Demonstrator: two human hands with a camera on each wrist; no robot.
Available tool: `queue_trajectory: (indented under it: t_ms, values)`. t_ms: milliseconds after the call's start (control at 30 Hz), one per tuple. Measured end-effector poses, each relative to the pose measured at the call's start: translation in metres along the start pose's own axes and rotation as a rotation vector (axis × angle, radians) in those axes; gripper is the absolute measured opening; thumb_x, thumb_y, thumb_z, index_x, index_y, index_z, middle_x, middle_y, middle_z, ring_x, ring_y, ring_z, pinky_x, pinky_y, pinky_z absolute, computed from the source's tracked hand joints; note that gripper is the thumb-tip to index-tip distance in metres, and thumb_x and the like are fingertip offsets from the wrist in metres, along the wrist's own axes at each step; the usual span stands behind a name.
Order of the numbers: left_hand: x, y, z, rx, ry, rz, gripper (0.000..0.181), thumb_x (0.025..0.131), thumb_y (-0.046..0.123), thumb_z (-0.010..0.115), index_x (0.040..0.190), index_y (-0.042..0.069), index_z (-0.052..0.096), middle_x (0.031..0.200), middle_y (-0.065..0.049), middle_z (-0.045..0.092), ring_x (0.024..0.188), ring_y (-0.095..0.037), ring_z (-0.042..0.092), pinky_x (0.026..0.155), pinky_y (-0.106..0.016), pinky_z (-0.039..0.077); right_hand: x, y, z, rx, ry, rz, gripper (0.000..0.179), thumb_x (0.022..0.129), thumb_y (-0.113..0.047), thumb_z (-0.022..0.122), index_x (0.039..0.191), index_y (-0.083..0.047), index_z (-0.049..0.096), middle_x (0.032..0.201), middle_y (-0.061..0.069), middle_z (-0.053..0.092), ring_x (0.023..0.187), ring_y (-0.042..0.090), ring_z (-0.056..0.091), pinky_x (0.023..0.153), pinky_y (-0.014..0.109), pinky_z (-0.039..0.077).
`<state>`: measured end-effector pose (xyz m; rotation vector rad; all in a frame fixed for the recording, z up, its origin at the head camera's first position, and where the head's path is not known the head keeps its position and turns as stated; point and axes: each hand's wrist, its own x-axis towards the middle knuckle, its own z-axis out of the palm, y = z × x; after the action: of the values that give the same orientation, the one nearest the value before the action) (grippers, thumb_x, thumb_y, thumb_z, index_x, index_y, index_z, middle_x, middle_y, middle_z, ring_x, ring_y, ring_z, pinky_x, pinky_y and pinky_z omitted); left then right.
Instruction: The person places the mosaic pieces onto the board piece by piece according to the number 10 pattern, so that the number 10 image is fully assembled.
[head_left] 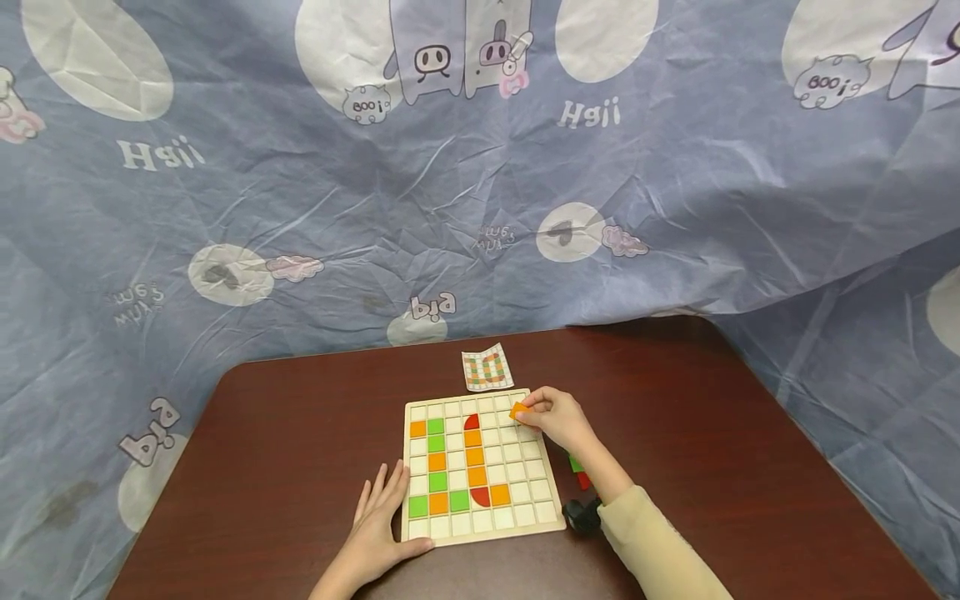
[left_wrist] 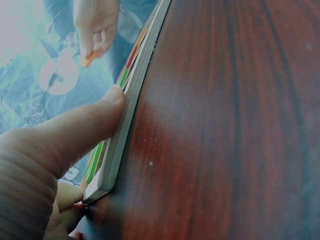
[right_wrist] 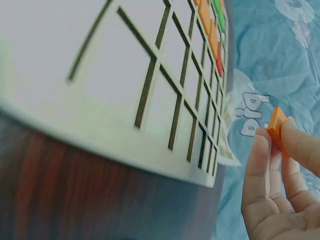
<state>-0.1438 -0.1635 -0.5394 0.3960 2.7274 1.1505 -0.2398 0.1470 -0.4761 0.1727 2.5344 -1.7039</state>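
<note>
Between thumb and fingers, my right hand (head_left: 562,421) pinches an orange square tile (head_left: 519,410). It is over the far right corner of a pale wooden grid board (head_left: 525,512); in the right wrist view the tile (right_wrist: 277,126) is tilted on edge, raised off the grid. Orange and green square tiles fill several cells on the board's left and middle, with two red quarter-round tiles (head_left: 480,497) in the middle column. My left hand (head_left: 375,525) rests at the near left corner, straight fingers along the left side and thumb (left_wrist: 107,107) against the near edge.
Behind the board lies a small paper card (head_left: 487,369) printed with a coloured grid. Green (head_left: 575,464) and red pieces (head_left: 583,481) lie right of the board, partly hidden by my right forearm, near a black object (head_left: 581,516). A patterned blue cloth (head_left: 450,183) hangs behind the dark table.
</note>
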Motion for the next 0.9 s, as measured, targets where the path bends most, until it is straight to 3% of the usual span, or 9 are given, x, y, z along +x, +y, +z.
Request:
queue_trajectory:
  t_ms: [100,200,300,367,533,633,767,867,900]
  values:
    - [0.000,-0.001,0.001,0.001,0.006,0.010,0.114,0.070,0.049,0.085,0.156,0.006,0.025,0.164,-0.015,0.017,0.152,-0.041,0.002,0.120,-0.054,-0.008,0.006,-0.003,0.010,-0.014,-0.003,0.001,0.014,0.084,-0.006,0.076,0.095,-0.001,0.069,0.084,0.011,0.072,0.077,0.029,0.069,0.074,0.039,0.059]
    - [-0.001,-0.002,0.002,0.008,0.015,0.011,0.114,0.069,0.050,0.085,0.156,0.005,0.026,0.164,-0.015,0.018,0.152,-0.041,0.004,0.121,-0.037,-0.015,0.011,-0.004,0.018,-0.047,-0.006,-0.019,0.012,0.084,-0.006,0.076,0.094,-0.002,0.071,0.084,0.010,0.073,0.074,0.025,0.070,0.072,0.038,0.059]
    - [-0.001,-0.002,0.003,0.025,0.020,0.020,0.114,0.070,0.051,0.085,0.156,0.005,0.027,0.164,-0.016,0.020,0.152,-0.041,0.006,0.113,-0.018,-0.021,0.016,-0.004,0.025,-0.091,-0.004,-0.045,0.010,0.084,-0.008,0.077,0.092,-0.003,0.072,0.081,0.009,0.074,0.071,0.023,0.070,0.067,0.034,0.057]
    - [0.000,-0.002,0.003,0.030,0.019,0.016,0.114,0.069,0.051,0.085,0.156,0.005,0.026,0.164,-0.015,0.020,0.153,-0.040,0.006,0.110,-0.014,-0.022,0.019,-0.004,0.029,-0.113,-0.008,-0.046,0.010,0.084,-0.009,0.077,0.091,-0.004,0.073,0.080,0.007,0.074,0.070,0.022,0.069,0.064,0.031,0.055]
    - [0.001,-0.003,0.004,0.007,0.004,-0.016,0.116,0.068,0.052,0.085,0.156,0.005,0.025,0.165,-0.012,0.017,0.153,-0.038,0.002,0.118,-0.030,-0.017,0.026,-0.002,0.038,-0.159,-0.037,-0.042,0.008,0.084,-0.011,0.077,0.090,-0.007,0.075,0.078,0.005,0.075,0.067,0.017,0.068,0.060,0.027,0.051]
    - [0.001,-0.003,0.004,0.011,-0.001,-0.019,0.116,0.068,0.052,0.085,0.156,0.005,0.025,0.165,-0.012,0.017,0.153,-0.037,0.002,0.116,-0.024,-0.019,0.029,0.000,0.043,-0.195,-0.051,-0.055,0.006,0.084,-0.011,0.077,0.089,-0.008,0.076,0.078,0.004,0.075,0.066,0.015,0.066,0.060,0.026,0.050]
    - [0.001,-0.001,0.003,0.010,0.001,-0.003,0.115,0.069,0.051,0.085,0.156,0.005,0.026,0.165,-0.013,0.018,0.153,-0.039,0.002,0.120,-0.034,-0.016,0.030,0.000,0.047,-0.238,-0.050,-0.085,0.005,0.084,-0.010,0.077,0.089,-0.008,0.076,0.077,0.004,0.074,0.064,0.013,0.063,0.060,0.026,0.049]
    - [0.001,0.000,0.001,0.001,0.005,-0.001,0.115,0.069,0.050,0.085,0.156,0.005,0.025,0.165,-0.014,0.017,0.153,-0.040,0.001,0.120,-0.050,-0.009,0.030,0.000,0.050,-0.276,-0.043,-0.108,0.006,0.084,-0.009,0.077,0.089,-0.007,0.077,0.078,0.003,0.073,0.066,0.013,0.062,0.061,0.026,0.049]
    - [0.001,0.000,0.001,-0.001,0.009,-0.002,0.115,0.068,0.050,0.086,0.156,0.005,0.026,0.165,-0.014,0.017,0.153,-0.040,0.001,0.120,-0.049,-0.010,0.030,-0.001,0.050,-0.297,-0.043,-0.119,0.006,0.084,-0.009,0.077,0.090,-0.007,0.077,0.079,0.003,0.073,0.069,0.014,0.062,0.063,0.026,0.049]
